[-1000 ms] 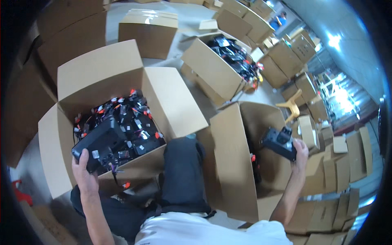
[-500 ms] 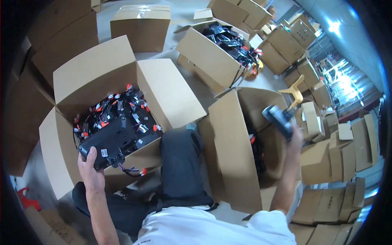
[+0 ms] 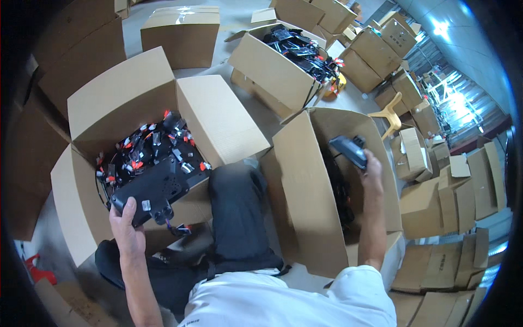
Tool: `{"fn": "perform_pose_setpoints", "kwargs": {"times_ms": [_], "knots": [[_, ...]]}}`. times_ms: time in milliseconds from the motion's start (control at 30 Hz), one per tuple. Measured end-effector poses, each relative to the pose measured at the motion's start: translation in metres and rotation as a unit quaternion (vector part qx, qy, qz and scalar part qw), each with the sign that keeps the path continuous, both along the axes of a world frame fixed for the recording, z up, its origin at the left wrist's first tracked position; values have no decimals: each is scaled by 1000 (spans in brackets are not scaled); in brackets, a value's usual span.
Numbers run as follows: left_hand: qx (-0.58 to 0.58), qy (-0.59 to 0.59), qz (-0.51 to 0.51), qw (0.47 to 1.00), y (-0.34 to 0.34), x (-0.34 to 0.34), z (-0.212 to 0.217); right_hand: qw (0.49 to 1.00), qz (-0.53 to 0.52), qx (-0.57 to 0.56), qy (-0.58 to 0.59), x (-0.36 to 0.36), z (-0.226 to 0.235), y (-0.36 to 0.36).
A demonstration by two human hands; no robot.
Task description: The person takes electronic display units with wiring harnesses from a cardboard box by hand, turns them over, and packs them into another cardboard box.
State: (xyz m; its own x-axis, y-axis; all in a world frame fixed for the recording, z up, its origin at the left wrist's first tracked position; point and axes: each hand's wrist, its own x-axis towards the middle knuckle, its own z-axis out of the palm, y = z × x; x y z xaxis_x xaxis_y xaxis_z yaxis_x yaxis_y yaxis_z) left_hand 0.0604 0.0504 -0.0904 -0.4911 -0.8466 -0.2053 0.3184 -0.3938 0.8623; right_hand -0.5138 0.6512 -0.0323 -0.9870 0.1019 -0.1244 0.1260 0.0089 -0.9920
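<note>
My left hand is closed on the lower left edge of a flat black electronic unit, its thumb on top. The unit has small speaker holes, a white label, two round knobs and a short bunch of wires with red-and-white plugs. It is held tilted over the near side of an open cardboard box, above a heap of similar black wired parts. Over another open box on my right, my right hand grips a smaller-looking dark unit by its near end. Black parts lie deep in that box, partly hidden by its wall.
A third open box, heaped with black wired parts, stands farther off. Behind the left box is a closed carton. A yellow plastic stool or chair and many stacked cartons fill the right. My knee sits between the boxes.
My right hand has moved left, bringing its dark unit over the right box's opening. In my left hand the black unit has tilted slightly, and its hanging wires have shifted.
</note>
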Motion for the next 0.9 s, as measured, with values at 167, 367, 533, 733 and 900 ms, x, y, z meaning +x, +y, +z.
{"fn": "perform_pose_setpoints", "kwargs": {"times_ms": [167, 367, 533, 733, 900], "knots": [[0, -13, 27, 1000, 5, 17, -8, 989, 41, -25, -142, 18, -93, 20], [-26, -57, -1, 998, 40, -12, -5, 980, 175, -34, -91, -32, -134, 72], [-6, -56, -25, 998, 74, -75, -28, 881, -39, 468, -55, -94, -187, 262], [-26, -109, 1, 994, 86, -98, -23, 770, 24, 611, -183, -110, -343, 274], [-26, -113, -3, 993, 89, -109, -23, 779, -66, 622, -47, -165, -359, 273]]}}
